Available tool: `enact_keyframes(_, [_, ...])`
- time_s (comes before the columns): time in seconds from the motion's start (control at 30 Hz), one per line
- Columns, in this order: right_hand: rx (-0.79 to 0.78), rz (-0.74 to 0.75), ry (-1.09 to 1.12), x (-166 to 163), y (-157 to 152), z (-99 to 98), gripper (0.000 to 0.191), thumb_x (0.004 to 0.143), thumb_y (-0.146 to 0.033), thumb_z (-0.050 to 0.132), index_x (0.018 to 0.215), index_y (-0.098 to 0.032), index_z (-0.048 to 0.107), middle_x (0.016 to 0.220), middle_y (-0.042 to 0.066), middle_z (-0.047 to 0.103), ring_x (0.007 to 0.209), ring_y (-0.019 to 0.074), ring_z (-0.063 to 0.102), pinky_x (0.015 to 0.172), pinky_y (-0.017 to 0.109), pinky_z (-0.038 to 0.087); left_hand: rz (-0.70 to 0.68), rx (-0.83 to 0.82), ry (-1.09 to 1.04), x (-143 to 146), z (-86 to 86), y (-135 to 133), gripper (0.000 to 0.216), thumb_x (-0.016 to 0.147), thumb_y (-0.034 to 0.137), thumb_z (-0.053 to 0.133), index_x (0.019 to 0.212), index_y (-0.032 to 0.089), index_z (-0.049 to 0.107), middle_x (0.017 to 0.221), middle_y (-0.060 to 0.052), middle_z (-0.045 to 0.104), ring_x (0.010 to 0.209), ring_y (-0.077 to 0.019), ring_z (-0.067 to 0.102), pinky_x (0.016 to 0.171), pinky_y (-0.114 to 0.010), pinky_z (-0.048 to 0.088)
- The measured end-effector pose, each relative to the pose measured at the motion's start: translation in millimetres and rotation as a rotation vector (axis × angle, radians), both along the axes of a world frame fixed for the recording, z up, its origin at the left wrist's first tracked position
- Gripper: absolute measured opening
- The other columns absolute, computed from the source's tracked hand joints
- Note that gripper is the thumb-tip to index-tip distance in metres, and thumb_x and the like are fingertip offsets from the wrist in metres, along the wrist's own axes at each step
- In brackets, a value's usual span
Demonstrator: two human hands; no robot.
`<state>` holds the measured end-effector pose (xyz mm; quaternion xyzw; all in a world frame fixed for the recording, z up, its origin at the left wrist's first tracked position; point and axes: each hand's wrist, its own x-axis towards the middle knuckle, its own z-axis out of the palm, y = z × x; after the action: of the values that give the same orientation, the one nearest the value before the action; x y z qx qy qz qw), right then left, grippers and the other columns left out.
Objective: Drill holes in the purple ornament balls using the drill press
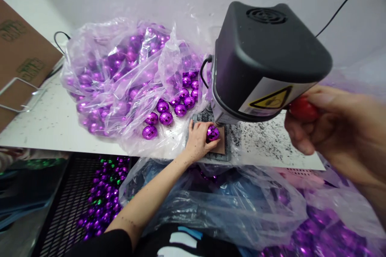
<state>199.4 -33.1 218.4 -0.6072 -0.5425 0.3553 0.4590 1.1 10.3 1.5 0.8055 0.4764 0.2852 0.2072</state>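
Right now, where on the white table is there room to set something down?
The white table offers two specked patches: between cardboard box and plastic bag, and right of the gray base plate. It's crowded around the left hand, between loose purple balls and black machine.

head view | from above worktable [54, 124] | faces forward, down | close

On the table [45, 134], loose balls [165, 118] lie at the near right of a bag [170, 60], left of a machine [271, 48]; a carton [27, 54] is far left; a basket [64, 200], seemingly holding more balls [102, 192], sits below the near left edge
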Motion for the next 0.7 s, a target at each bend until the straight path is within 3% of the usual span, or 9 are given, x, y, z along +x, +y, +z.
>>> enact_keyframes(0.03, [-0.050, 0.025, 0.052, -4.0, -7.7, -4.5, 0.034, 0.081, -0.049, 0.055, 0.078, -0.015, 0.057, 0.060, 0.002, 0.052, 0.049, 0.0102, 0.050, 0.039, 0.022, 0.040, 0.001, -0.003, 0.003, 0.0, -0.2, 0.2, 0.043, 0.081, 0.036, 0.074, 0.117, 0.022, 0.055, 0.109, -0.005, 0.064, 0.112, -0.0263, 0.056, 0.121, -0.057, 0.018])
enact_keyframes(0.13, [0.001, -0.071, 0.136, -19.4, -26.1, -20.4, 0.024, 0.083, -0.039, 0.054, 0.093, -0.017, 0.059, 0.068, 0.001, 0.053, 0.054, 0.0089, 0.052, 0.043, 0.021, 0.043, -0.001, -0.007, 0.005, 0.1, -0.7, 0.6, 0.043, 0.081, 0.036, 0.074, 0.116, 0.022, 0.054, 0.108, -0.006, 0.064, 0.112, -0.0268, 0.056, 0.120, -0.057, 0.019])
enact_keyframes(0.43, [0.327, -0.322, 0.007, -51.4, -36.3, -81.2, 0.029, 0.090, -0.043, 0.054, 0.082, -0.016, 0.057, 0.063, -0.001, 0.051, 0.059, 0.0087, 0.052, 0.056, 0.026, 0.044, -0.004, 0.019, -0.009, 0.0, -3.4, 0.7, 0.042, 0.082, 0.038, 0.072, 0.117, 0.022, 0.054, 0.111, -0.006, 0.064, 0.113, -0.0270, 0.055, 0.120, -0.056, 0.019])
enact_keyframes(0.7, [0.508, -0.326, 0.013, -55.5, -32.3, -100.9, 0.019, 0.094, -0.031, 0.047, 0.085, -0.020, 0.060, 0.068, 0.000, 0.050, 0.057, 0.0069, 0.048, 0.054, 0.028, 0.039, 0.013, 0.017, 0.004, -0.4, -0.9, -0.2, 0.042, 0.082, 0.039, 0.072, 0.116, 0.022, 0.055, 0.117, -0.008, 0.063, 0.119, -0.0280, 0.052, 0.119, -0.051, 0.024])
